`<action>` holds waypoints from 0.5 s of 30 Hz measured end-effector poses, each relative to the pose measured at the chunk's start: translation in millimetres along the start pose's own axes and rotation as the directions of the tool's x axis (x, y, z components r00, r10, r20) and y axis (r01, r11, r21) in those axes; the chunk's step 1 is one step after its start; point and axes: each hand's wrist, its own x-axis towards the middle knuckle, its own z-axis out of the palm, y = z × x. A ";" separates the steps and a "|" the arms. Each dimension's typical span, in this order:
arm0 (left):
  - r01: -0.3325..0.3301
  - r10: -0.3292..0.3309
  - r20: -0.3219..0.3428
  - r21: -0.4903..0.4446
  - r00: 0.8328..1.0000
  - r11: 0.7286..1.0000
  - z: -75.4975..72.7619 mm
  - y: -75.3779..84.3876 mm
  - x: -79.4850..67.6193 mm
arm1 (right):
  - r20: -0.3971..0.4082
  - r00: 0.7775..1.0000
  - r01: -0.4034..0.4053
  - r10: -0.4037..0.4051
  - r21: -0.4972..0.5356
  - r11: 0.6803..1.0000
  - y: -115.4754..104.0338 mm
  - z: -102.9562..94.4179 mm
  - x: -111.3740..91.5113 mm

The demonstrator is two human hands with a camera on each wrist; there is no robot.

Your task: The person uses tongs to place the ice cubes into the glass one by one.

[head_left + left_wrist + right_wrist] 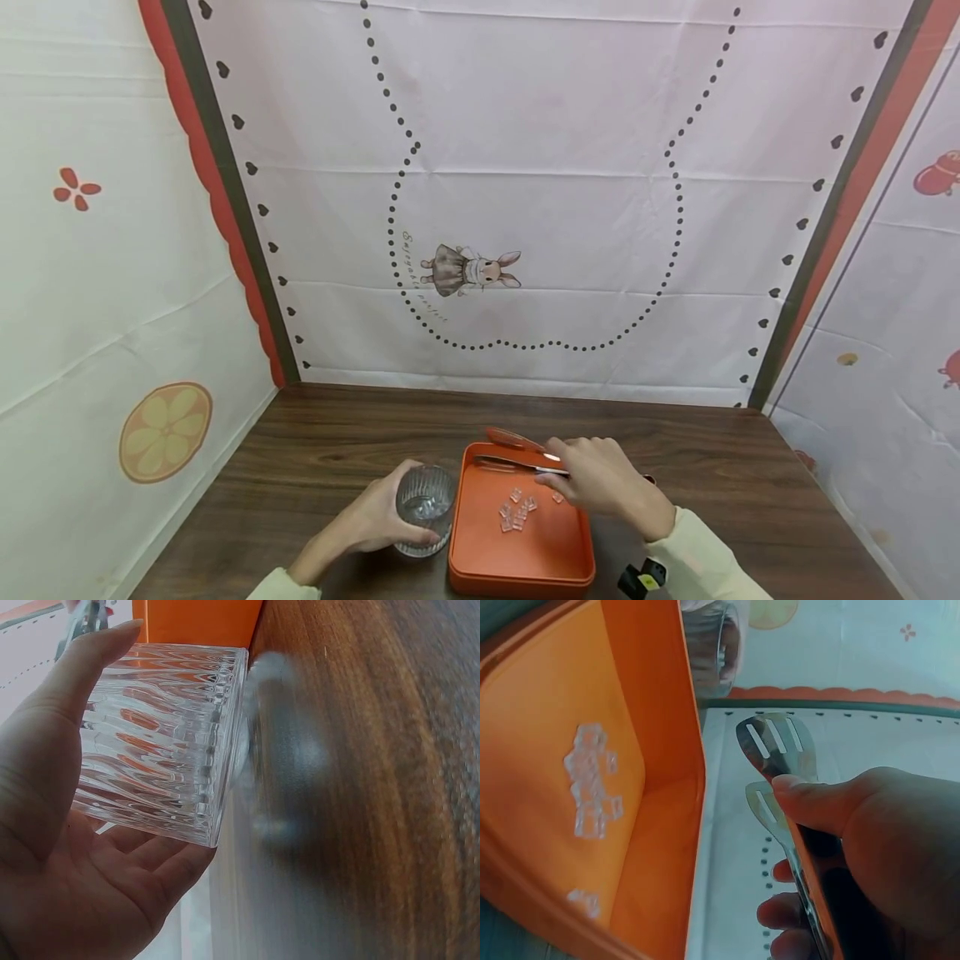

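My left hand [380, 510] grips a clear ribbed glass [425, 508], thumb on one side and fingers around the other. The glass stands close to the left side of an orange tray [517, 558]; in the left wrist view its base is at or just above the tabletop, I cannot tell which. Several clear cubes [517, 510] lie inside the tray. My right hand [600, 475] holds metal tongs [776, 746] with slotted ends over the tray's far part. The tong ends are apart, with nothing between them.
The dark wooden table [360, 417] reaches back to a white printed cloth [540, 208]. More cloth hangs on the left and right sides. A small black device [642, 578] sits by the right sleeve.
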 end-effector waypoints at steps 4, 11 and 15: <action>-0.005 0.005 -0.011 0.007 1.000 1.000 0.2 0.3 -0.2 | 0.009 1.000 -0.021 0.021 -0.008 1.000 5.8 1.6 -2.9; -0.002 0.002 -0.012 0.011 1.000 1.000 0.8 0.4 -0.5 | 0.024 0.999 -0.032 0.032 -0.014 0.999 12.1 6.0 -6.4; -0.013 0.013 -0.015 0.009 1.000 1.000 0.9 0.4 -0.6 | 0.035 0.998 -0.044 0.046 -0.038 0.998 14.2 8.1 -7.9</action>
